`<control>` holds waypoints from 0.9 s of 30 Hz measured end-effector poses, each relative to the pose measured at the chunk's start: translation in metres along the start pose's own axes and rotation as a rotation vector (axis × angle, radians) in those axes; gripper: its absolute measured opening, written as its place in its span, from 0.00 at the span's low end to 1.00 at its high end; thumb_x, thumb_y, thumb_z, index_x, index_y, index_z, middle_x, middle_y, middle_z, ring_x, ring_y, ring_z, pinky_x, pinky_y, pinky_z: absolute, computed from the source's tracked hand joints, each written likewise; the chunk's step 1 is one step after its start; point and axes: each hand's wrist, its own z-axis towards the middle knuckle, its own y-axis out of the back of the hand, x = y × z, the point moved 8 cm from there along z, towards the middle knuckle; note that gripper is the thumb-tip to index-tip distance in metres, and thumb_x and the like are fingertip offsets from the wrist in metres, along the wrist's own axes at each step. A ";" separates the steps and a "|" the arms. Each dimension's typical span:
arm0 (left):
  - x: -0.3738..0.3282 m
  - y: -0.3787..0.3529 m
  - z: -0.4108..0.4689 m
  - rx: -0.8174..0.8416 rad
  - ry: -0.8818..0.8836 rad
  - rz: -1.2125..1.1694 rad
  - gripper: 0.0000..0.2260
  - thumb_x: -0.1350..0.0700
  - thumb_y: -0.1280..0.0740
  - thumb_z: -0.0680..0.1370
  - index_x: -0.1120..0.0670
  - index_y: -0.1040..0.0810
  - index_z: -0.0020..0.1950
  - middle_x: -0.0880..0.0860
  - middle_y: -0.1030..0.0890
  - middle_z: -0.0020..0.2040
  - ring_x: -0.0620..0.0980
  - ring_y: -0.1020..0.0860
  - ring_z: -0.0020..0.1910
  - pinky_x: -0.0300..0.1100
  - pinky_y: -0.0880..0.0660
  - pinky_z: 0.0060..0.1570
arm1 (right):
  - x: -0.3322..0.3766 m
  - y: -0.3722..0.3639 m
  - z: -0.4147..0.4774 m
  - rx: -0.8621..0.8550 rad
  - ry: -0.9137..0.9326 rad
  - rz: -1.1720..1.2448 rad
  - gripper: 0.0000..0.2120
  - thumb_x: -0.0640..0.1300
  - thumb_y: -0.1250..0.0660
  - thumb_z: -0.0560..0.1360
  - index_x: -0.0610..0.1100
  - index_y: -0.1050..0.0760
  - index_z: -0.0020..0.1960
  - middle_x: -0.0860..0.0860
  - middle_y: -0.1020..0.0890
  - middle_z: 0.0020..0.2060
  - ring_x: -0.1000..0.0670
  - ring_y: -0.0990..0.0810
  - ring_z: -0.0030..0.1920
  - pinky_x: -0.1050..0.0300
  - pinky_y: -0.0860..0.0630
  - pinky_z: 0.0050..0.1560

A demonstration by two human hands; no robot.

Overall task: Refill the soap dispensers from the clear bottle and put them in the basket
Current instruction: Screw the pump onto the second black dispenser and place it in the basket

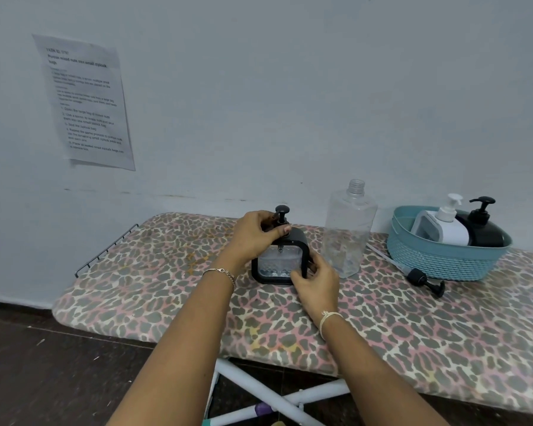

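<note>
A black-framed soap dispenser (pixel 277 262) with a clear patterned window stands on the leopard-print ironing board (pixel 154 290). My left hand (pixel 256 236) grips its black pump head from above. My right hand (pixel 316 282) holds the dispenser's lower right corner. Just right of it stands the clear bottle (pixel 348 229), uncapped, with only a little liquid at the bottom. The bottle's black pump with its tube (pixel 419 276) lies on the board. A blue basket (pixel 443 256) at the right holds a white dispenser (pixel 443 226) and a black dispenser (pixel 482 224).
The board stands against a pale wall with a printed paper sheet (pixel 86 103) taped to it. A wire rack (pixel 105 250) sticks out at the board's left end. White metal legs (pixel 277 395) cross below the board's near edge, above a dark floor.
</note>
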 end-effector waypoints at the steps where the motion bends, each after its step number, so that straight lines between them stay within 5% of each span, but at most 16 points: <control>1: -0.001 0.000 0.000 0.005 0.005 -0.009 0.14 0.47 0.25 0.71 0.53 0.17 0.52 0.50 0.16 0.48 0.48 0.19 0.51 0.50 0.23 0.55 | 0.000 0.000 0.000 0.002 -0.004 -0.001 0.19 0.39 0.28 0.68 0.47 0.22 0.58 0.57 0.18 0.46 0.58 0.20 0.45 0.75 0.29 0.43; 5: -0.005 0.005 -0.007 -0.097 0.045 0.025 0.23 0.41 0.21 0.63 0.53 0.21 0.49 0.45 0.19 0.44 0.41 0.22 0.44 0.33 0.28 0.40 | -0.001 0.000 0.000 0.005 -0.030 -0.015 0.16 0.38 0.28 0.69 0.47 0.21 0.56 0.57 0.19 0.43 0.58 0.21 0.42 0.76 0.30 0.40; 9: 0.002 0.006 -0.011 -0.209 0.099 -0.045 0.22 0.43 0.19 0.61 0.56 0.21 0.43 0.48 0.20 0.37 0.43 0.22 0.36 0.35 0.27 0.35 | -0.002 -0.001 0.000 0.006 -0.018 -0.007 0.15 0.38 0.29 0.69 0.47 0.21 0.55 0.55 0.18 0.42 0.57 0.20 0.42 0.66 0.24 0.42; 15: -0.001 0.004 -0.009 -0.183 0.033 -0.103 0.14 0.50 0.20 0.65 0.55 0.22 0.38 0.49 0.19 0.37 0.44 0.20 0.38 0.34 0.24 0.39 | -0.003 -0.001 0.001 0.009 -0.014 0.016 0.15 0.37 0.30 0.68 0.47 0.21 0.53 0.55 0.17 0.41 0.57 0.19 0.40 0.68 0.24 0.40; 19: -0.001 0.005 -0.004 -0.101 0.007 -0.051 0.15 0.49 0.21 0.67 0.50 0.27 0.33 0.46 0.23 0.33 0.41 0.25 0.35 0.31 0.32 0.35 | -0.002 -0.001 0.000 0.012 -0.017 0.016 0.15 0.37 0.29 0.68 0.47 0.21 0.54 0.55 0.17 0.42 0.59 0.20 0.41 0.70 0.25 0.40; 24: 0.003 0.004 -0.001 -0.070 -0.002 -0.036 0.17 0.46 0.22 0.67 0.57 0.20 0.45 0.51 0.17 0.46 0.48 0.19 0.50 0.43 0.24 0.50 | 0.001 0.001 -0.001 0.015 -0.026 0.018 0.17 0.37 0.29 0.69 0.46 0.21 0.57 0.57 0.19 0.42 0.61 0.21 0.40 0.74 0.27 0.40; 27: 0.002 0.004 -0.001 -0.062 -0.014 -0.037 0.13 0.47 0.22 0.67 0.52 0.22 0.40 0.51 0.17 0.46 0.49 0.19 0.51 0.49 0.23 0.53 | 0.001 0.001 -0.001 0.012 -0.031 0.019 0.17 0.37 0.29 0.69 0.46 0.21 0.57 0.58 0.19 0.42 0.63 0.22 0.40 0.77 0.30 0.38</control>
